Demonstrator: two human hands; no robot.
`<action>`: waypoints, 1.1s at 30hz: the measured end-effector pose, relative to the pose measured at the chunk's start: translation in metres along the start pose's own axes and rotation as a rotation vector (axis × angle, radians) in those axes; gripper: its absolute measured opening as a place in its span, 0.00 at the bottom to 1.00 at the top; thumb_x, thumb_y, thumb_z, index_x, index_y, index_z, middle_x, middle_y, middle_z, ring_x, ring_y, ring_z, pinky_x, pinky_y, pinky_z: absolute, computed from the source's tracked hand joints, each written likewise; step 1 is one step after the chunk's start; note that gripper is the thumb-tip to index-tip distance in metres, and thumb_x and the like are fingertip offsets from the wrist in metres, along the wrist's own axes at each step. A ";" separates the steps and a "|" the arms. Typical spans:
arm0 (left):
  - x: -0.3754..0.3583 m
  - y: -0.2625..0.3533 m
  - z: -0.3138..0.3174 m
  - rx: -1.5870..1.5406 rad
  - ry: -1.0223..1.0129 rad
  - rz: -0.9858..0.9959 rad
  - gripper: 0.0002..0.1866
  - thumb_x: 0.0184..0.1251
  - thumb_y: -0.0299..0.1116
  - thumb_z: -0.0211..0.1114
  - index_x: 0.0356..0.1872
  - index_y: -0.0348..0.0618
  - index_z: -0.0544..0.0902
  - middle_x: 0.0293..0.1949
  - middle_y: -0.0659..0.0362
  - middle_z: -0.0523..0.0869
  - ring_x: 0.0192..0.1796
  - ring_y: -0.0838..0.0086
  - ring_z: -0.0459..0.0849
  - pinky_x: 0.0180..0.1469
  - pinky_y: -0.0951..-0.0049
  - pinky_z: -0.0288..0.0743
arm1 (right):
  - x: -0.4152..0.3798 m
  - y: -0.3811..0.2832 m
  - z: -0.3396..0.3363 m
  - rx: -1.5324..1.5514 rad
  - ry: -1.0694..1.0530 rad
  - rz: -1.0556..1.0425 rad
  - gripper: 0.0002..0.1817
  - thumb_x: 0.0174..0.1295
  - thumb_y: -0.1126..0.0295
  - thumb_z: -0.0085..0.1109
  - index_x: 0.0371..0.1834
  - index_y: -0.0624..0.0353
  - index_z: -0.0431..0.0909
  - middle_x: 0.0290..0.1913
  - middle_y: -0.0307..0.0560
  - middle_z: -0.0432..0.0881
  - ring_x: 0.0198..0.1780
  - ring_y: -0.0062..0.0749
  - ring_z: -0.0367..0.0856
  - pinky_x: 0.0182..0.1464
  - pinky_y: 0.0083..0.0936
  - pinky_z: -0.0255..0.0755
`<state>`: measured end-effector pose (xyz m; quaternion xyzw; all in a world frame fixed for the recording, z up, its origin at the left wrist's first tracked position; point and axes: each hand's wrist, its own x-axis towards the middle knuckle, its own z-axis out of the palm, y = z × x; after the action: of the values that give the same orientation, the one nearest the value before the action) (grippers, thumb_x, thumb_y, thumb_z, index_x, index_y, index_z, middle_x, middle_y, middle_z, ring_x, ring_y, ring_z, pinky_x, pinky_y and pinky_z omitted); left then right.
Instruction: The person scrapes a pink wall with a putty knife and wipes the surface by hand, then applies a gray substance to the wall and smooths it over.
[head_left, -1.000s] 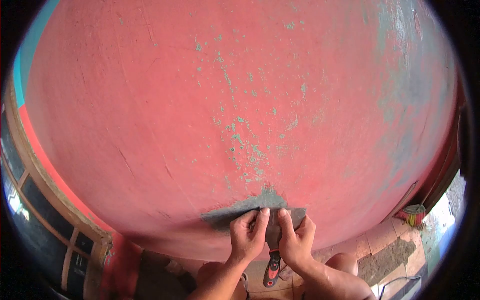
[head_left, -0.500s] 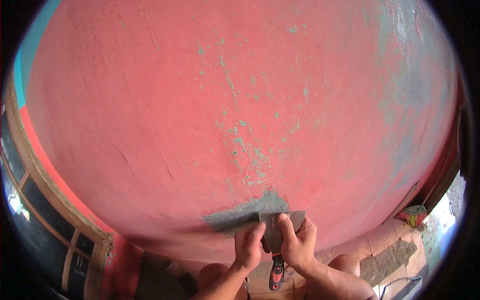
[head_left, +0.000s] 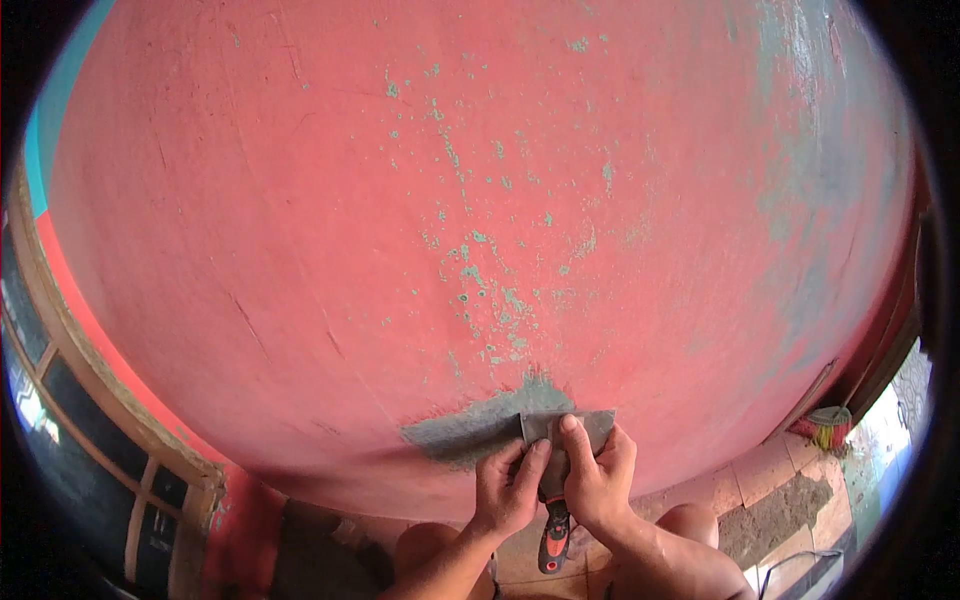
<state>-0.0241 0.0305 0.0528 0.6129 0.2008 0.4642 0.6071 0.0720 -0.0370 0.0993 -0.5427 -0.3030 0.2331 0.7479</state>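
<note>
A metal scraper point(head_left: 578, 427) with a red and black handle point(head_left: 551, 538) lies flat against a red painted wall point(head_left: 330, 230). My right hand point(head_left: 597, 476) grips it, the forefinger pressed on the blade. My left hand point(head_left: 508, 487) holds the scraper from the left, fingers on the blade's lower part. Just left of the blade is a grey patch point(head_left: 470, 425) where the red paint is gone. Small green flecks point(head_left: 480, 270) dot the wall above it.
A window with a wooden frame point(head_left: 90, 400) runs down the left. At the lower right there is a tiled floor point(head_left: 770, 490), a small broom point(head_left: 822, 428) against the wall, and my bare knees point(head_left: 690, 525) below the hands.
The scraper and both hands shifted slightly up and right along the wall. My left fingers slid lower on the blade than a second ago.
</note>
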 end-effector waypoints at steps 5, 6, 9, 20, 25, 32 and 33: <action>-0.002 0.002 0.000 -0.002 -0.008 0.001 0.11 0.81 0.32 0.59 0.40 0.35 0.85 0.32 0.71 0.83 0.35 0.90 0.73 0.35 0.83 0.70 | 0.000 0.003 -0.003 -0.048 -0.015 -0.006 0.15 0.74 0.65 0.61 0.33 0.67 0.79 0.27 0.34 0.81 0.32 0.13 0.72 0.32 0.20 0.69; -0.002 0.004 0.001 -0.023 -0.004 -0.002 0.11 0.81 0.32 0.59 0.42 0.35 0.85 0.33 0.70 0.83 0.36 0.90 0.74 0.36 0.83 0.71 | 0.000 0.004 -0.002 -0.035 -0.009 -0.006 0.15 0.74 0.65 0.61 0.33 0.67 0.79 0.27 0.34 0.80 0.32 0.13 0.72 0.32 0.20 0.69; -0.003 0.005 0.002 -0.070 0.001 -0.016 0.11 0.81 0.32 0.59 0.45 0.34 0.85 0.36 0.69 0.85 0.38 0.89 0.76 0.39 0.83 0.73 | -0.001 0.004 0.000 -0.006 -0.001 0.002 0.15 0.74 0.65 0.61 0.33 0.67 0.79 0.27 0.33 0.80 0.32 0.13 0.72 0.32 0.20 0.69; -0.007 -0.003 -0.006 -0.044 -0.057 -0.045 0.12 0.81 0.33 0.59 0.46 0.34 0.85 0.37 0.68 0.85 0.40 0.88 0.76 0.40 0.82 0.73 | -0.003 -0.001 0.000 -0.019 0.018 -0.019 0.14 0.74 0.66 0.60 0.36 0.68 0.80 0.30 0.36 0.83 0.34 0.14 0.73 0.35 0.20 0.71; -0.002 0.011 0.004 -0.020 -0.057 0.003 0.12 0.81 0.34 0.59 0.47 0.34 0.85 0.38 0.68 0.85 0.41 0.88 0.76 0.41 0.81 0.73 | -0.001 -0.006 0.001 0.005 0.034 -0.014 0.13 0.74 0.67 0.60 0.36 0.68 0.80 0.31 0.36 0.83 0.34 0.14 0.73 0.35 0.19 0.71; -0.005 0.000 0.001 -0.114 -0.062 0.013 0.13 0.81 0.34 0.59 0.49 0.34 0.85 0.39 0.67 0.86 0.41 0.88 0.76 0.41 0.82 0.74 | -0.002 -0.003 0.002 -0.001 0.023 -0.064 0.13 0.74 0.67 0.61 0.35 0.68 0.79 0.30 0.35 0.82 0.34 0.14 0.73 0.34 0.19 0.70; -0.004 0.001 0.001 -0.072 -0.072 0.017 0.12 0.81 0.34 0.59 0.48 0.34 0.85 0.38 0.67 0.86 0.40 0.88 0.76 0.41 0.82 0.73 | -0.002 -0.004 0.002 0.001 0.029 -0.063 0.13 0.74 0.67 0.61 0.35 0.68 0.79 0.29 0.35 0.82 0.33 0.14 0.73 0.34 0.19 0.70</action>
<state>-0.0260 0.0264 0.0528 0.6088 0.1568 0.4541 0.6313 0.0690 -0.0383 0.1034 -0.5357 -0.3089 0.2017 0.7596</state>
